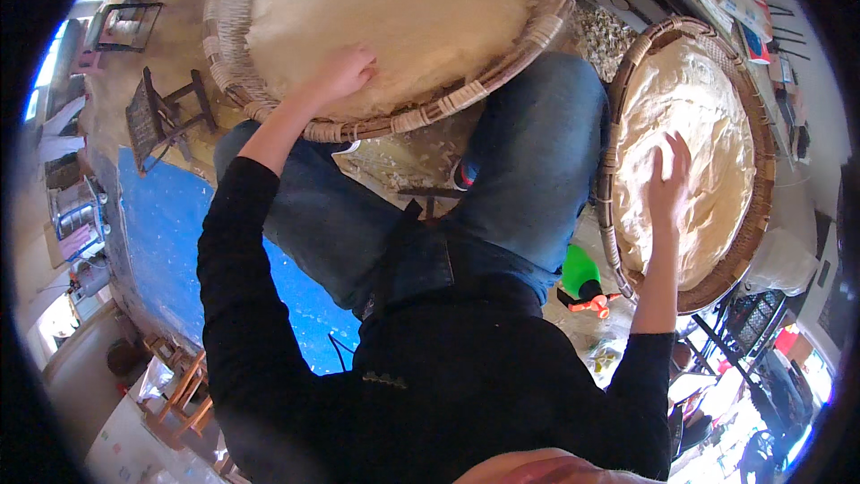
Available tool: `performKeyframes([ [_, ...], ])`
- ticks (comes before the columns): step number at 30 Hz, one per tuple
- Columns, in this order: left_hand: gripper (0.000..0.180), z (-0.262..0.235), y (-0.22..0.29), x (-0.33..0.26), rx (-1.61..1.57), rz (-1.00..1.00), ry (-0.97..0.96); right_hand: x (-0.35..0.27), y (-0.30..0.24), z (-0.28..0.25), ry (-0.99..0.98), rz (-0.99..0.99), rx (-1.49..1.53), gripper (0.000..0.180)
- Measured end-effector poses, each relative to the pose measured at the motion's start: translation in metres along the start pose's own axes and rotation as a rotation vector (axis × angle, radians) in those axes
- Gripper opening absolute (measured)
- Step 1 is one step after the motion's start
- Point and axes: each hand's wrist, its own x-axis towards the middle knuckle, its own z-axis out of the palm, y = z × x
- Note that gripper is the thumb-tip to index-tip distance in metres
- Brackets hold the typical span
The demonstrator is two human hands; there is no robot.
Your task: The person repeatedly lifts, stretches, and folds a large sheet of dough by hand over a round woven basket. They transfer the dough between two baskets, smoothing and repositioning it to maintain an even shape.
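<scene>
Floor [185,43] below, powder [403,13] underlies the curled left hand [343,76], dough [690,94] the spread right hand [670,177].

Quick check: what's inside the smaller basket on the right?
A pale, creased mass fills most of the basket; its exact material is unclear. The right hand is over it, hiding a patch of surface. The basket's bottom and whatever lies beneath the mass are covered.
</scene>
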Motion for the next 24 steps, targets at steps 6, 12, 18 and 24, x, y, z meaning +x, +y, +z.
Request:
performKeyframes([
  [6,0.031,0.003,-0.009,0.004,-0.275,0.004,0.011,0.08,-0.177,0.079,-0.172,-0.268,0.277,0.016],
  [12,0.028,-0.001,0.0,0.019,-0.459,0.004,-0.124,0.101,-0.293,0.167,-0.668,-0.485,0.033,0.03],
  [18,0.022,0.014,-0.003,0.025,-0.35,0.089,0.014,0.086,-0.305,0.183,-0.76,-0.227,0.005,0.033],
  [24,0.021,0.019,0.0,0.035,-0.39,0.076,0.017,0.084,-0.3,0.185,-0.638,-0.343,0.008,0.03],
])
